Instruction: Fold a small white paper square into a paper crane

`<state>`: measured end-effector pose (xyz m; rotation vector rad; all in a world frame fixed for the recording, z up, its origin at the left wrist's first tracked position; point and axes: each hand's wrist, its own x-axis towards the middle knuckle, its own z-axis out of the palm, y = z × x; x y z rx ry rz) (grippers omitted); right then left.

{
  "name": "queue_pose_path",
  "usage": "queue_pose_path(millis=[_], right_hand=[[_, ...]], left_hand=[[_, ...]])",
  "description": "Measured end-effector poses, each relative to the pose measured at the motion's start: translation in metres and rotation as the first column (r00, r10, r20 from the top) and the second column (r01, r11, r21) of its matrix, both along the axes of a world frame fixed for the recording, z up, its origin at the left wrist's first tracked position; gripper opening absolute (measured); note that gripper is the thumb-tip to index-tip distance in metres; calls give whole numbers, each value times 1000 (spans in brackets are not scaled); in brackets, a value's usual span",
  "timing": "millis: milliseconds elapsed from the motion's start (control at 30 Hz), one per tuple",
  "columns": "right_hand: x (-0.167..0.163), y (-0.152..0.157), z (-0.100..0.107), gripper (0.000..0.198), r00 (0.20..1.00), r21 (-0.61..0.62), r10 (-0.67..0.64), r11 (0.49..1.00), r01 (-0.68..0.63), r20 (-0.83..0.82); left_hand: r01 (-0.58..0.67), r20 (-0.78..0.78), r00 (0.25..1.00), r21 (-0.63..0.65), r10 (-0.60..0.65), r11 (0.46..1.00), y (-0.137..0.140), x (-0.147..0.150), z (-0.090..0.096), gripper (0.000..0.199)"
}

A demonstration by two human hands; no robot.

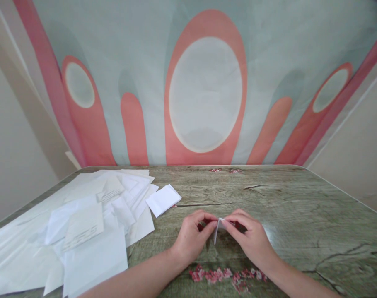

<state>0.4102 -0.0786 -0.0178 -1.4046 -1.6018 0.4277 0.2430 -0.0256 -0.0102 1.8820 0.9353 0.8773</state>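
Broadly, backdrop (263, 49): grey-green cloth or paper with coral rounded shapes and pale ovals, upright behind the paper pile and stretching far past it to the right.
Counter (306, 215): wood-grain top with dark crack lines, running beneath the paper pile and reaching well away to its right.
Paper pile (95, 265): white and off-white sheets heaped loosely, overlapping at many angles; two of the upper ones bear lines of small print, too blurred to read.
Flower print (211, 274): a band of pink blossoms on the counter's surface, to the right of the paper pile's near part, partly behind the right forearm.
Right hand (252, 231): right of the paper pile and well apart from it; thumb and fingers are closed on one side of the folded slip.
Left hand (191, 234): between the paper pile and the right hand; its fingers (209, 226) pinch the slip's other side.
Folded stack (163, 200): white folded paper in several layers, lying flat just beside the paper pile's right edge.
Folded slip (216, 232): white, bent with its crease uppermost, held between both hands to the right of the paper pile; whether its lower edge touches the counter, I cannot tell.
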Motion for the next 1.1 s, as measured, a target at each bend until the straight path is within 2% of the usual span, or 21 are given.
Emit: queue_pose_path(millis=[300,367,433,500,533,600,667,767,900,1100], right_hand=[[-1,-1,5,21,996,-82,19,996,-26,-92],[-2,-2,6,21,995,-92,26,995,-35,-100],[-1,-1,6,21,994,-97,22,995,-32,-107],[0,0,5,22,993,-104,2,994,-14,-118],[0,0,5,22,992,-110,-10,994,-4,-127],[1,2,4,24,987,-133,-35,991,15,-156],[1,3,3,25,979,-172,-49,985,15,-200],[-1,3,3,26,963,-237,-46,971,-18,-266],[-5,0,3,25,952,-244,-31,969,-46,-303],[-5,-2,0,24,965,-184,-8,982,-42,-262]], left_hand=[[-19,38,999,-52,21,998,1,1,-2,18],[-11,22,1000,-18,12,1000,1,2,-3,22],[-45,3,999,92,45,995,0,1,-2,21],[-111,-9,993,256,117,960,-2,-2,1,16],[-106,-31,992,342,124,934,-3,-3,3,12],[-29,-130,986,497,108,867,-5,-6,6,8],[74,-250,963,609,102,790,-5,-8,9,14],[158,-334,936,680,111,716,-2,-10,11,24],[177,-315,946,695,73,697,1,-10,11,22],[135,-229,973,692,38,709,3,-12,9,16]])
